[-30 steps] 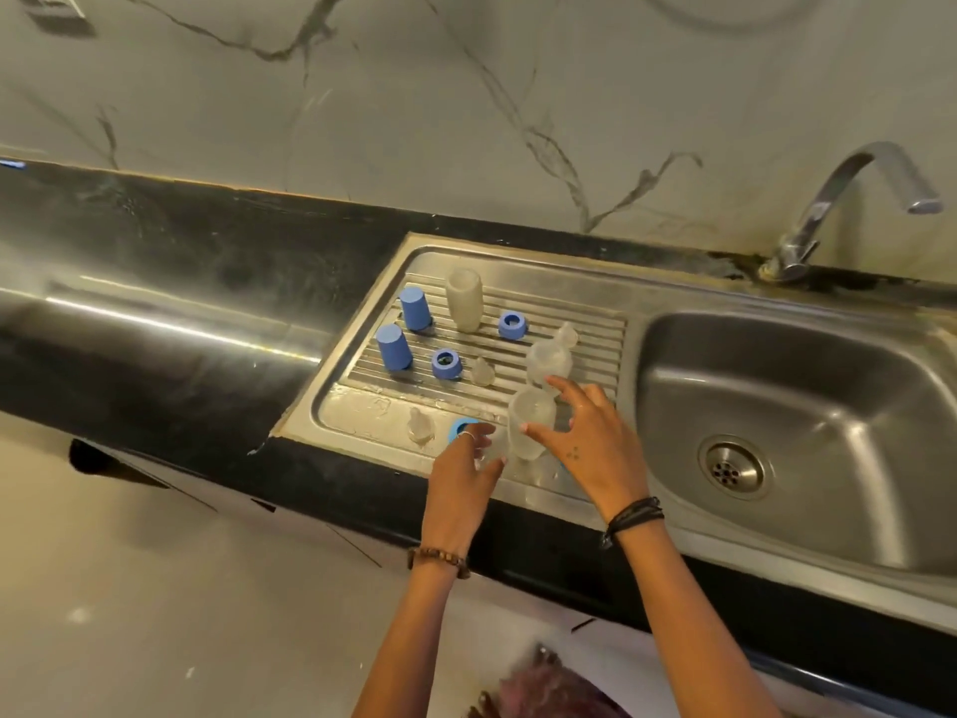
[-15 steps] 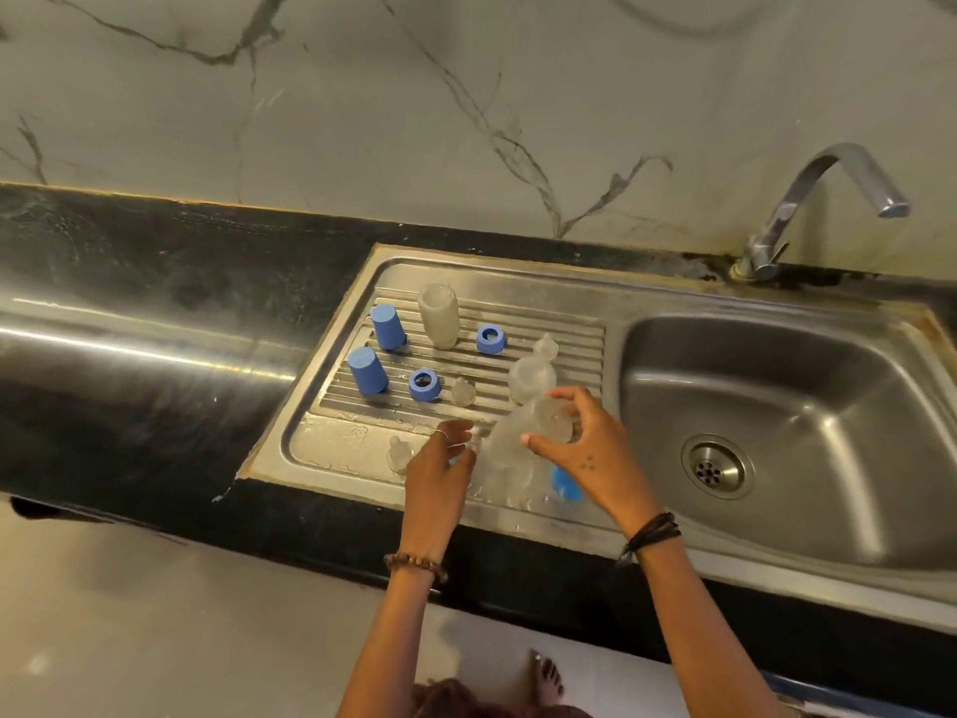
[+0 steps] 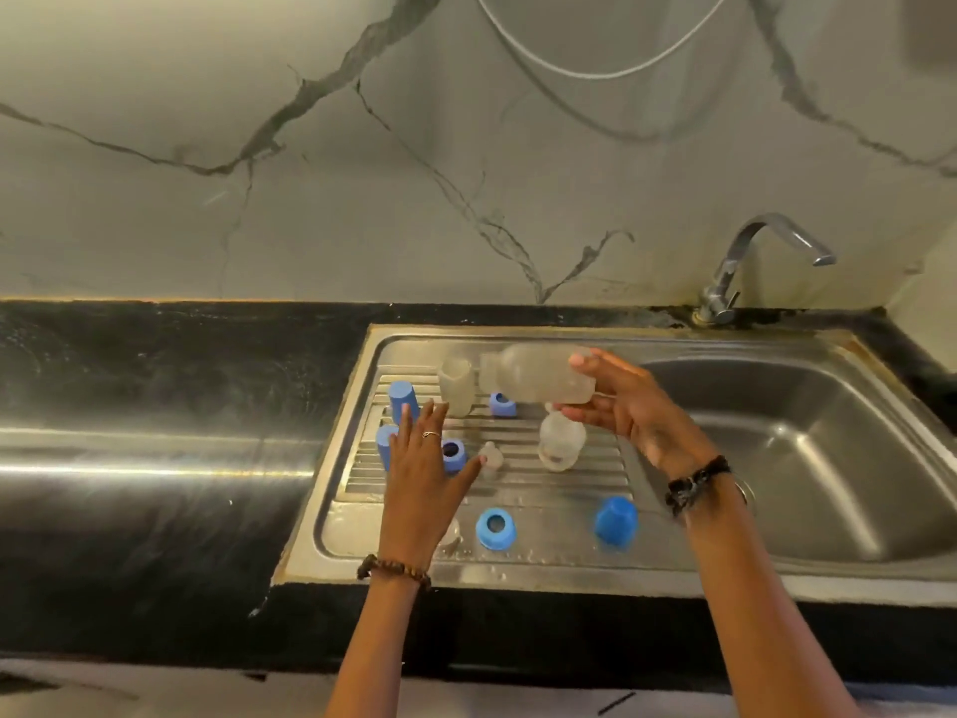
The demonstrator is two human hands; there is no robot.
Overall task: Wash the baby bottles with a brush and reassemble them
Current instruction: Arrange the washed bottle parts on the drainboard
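A clear baby bottle (image 3: 538,374) lies on its side in the air above the steel drainboard (image 3: 549,554), its neck pointing away from the right hand (image 3: 629,406), whose fingers and thumb are curled round its base end. Just below that hand's fingertips a second clear bottle (image 3: 561,442) stands on the ribbed part of the drainboard, and past the neck of the held bottle a third clear bottle (image 3: 456,386) stands upright. Between those two a blue screw ring (image 3: 502,405) sits on the ribs. The left hand (image 3: 422,474) hovers flat over the drainboard with fingers straight and spread, holding nothing; whether it touches the metal beneath cannot be told. Beyond its fingertips a blue cap (image 3: 403,400) stands upright, and a second blue cap (image 3: 386,445) stands partly hidden by its fingers. Just beside its thumb sits another blue ring (image 3: 453,455), and next to that a small clear teat (image 3: 491,455). Nearer the person than the hand, on the flat front strip, lies a third blue ring (image 3: 495,528) with its hole facing up, and a clear teat (image 3: 449,535) shows partly behind the left wrist. Under the right forearm a rounded blue cap (image 3: 615,521) rests on the same strip. To the outside of the right hand lies the sink basin (image 3: 828,458), with a chrome tap (image 3: 751,261) behind it. The sink unit is set in a black bench (image 3: 155,365) below a veined marble wall (image 3: 362,173).
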